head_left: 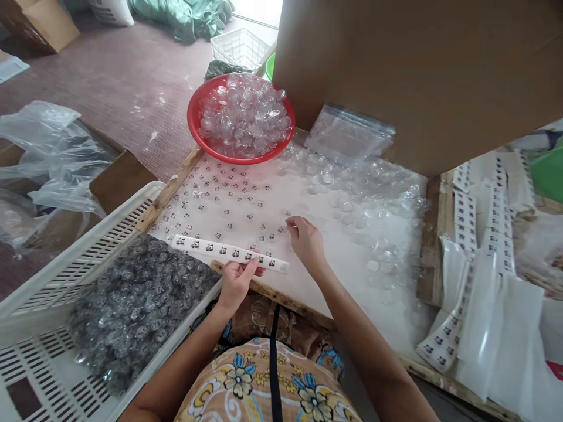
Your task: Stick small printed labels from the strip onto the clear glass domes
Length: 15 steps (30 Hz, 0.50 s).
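Observation:
My left hand (240, 281) grips a white strip of panda stickers (223, 251) near its right end, thumb on top, above the table's front edge. My right hand (304, 239) hovers over the white tabletop, thumb and index finger pinched together. A panda sticker (288, 214) shows right by those fingertips; whether they hold it I cannot tell. Left of the hand, many clear discs with panda pictures (229, 225) lie spread on the table. Plain clear discs (346, 207) lie loose to the right.
A red basin (193, 130) heaped with clear discs stands at the back left. At left is a white crate (44, 299) holding many panda discs. A cardboard sheet (396, 76) walls the back, a zip bag (349, 132) against it. More sticker strips (495, 223) hang at right.

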Tool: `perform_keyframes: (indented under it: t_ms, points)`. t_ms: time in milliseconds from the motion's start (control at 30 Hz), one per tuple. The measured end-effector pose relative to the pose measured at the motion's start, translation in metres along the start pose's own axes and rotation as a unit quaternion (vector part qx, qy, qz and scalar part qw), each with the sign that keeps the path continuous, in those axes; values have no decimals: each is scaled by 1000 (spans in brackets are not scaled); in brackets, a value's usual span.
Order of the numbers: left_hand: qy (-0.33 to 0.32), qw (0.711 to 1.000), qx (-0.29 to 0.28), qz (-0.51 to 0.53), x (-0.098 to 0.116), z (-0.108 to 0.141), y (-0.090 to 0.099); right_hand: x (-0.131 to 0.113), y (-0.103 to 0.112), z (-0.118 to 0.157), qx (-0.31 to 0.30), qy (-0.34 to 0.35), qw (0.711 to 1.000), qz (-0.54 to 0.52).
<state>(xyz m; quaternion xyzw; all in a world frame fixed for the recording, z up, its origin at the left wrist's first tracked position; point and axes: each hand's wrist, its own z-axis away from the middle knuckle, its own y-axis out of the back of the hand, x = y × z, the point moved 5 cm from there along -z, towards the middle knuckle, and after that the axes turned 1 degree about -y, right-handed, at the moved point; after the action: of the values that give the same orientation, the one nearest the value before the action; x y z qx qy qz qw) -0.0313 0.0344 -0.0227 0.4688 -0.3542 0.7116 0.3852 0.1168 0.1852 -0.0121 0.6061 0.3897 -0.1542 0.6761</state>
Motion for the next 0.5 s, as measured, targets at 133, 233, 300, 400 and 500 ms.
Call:
perform_keyframes:
  t_ms: [133,233,300,400,500]
  points:
    - [-6,1000,18,-17,1,0,0,-20,7,33,-101,54,988,-99]
    - [-13,999,22,-43,2,-1,-1,-36,4,60,-110,94,984,-101]
    - [-11,999,19,-46,2,-1,-2,-44,3,72,-58,112,989,-80]
    - [2,999,23,-25,2,-1,-3,-47,6,75,-10,129,987,-94]
    - [6,1000,30,-7,3,-1,-3,-26,21,62,29,55,984,-168]
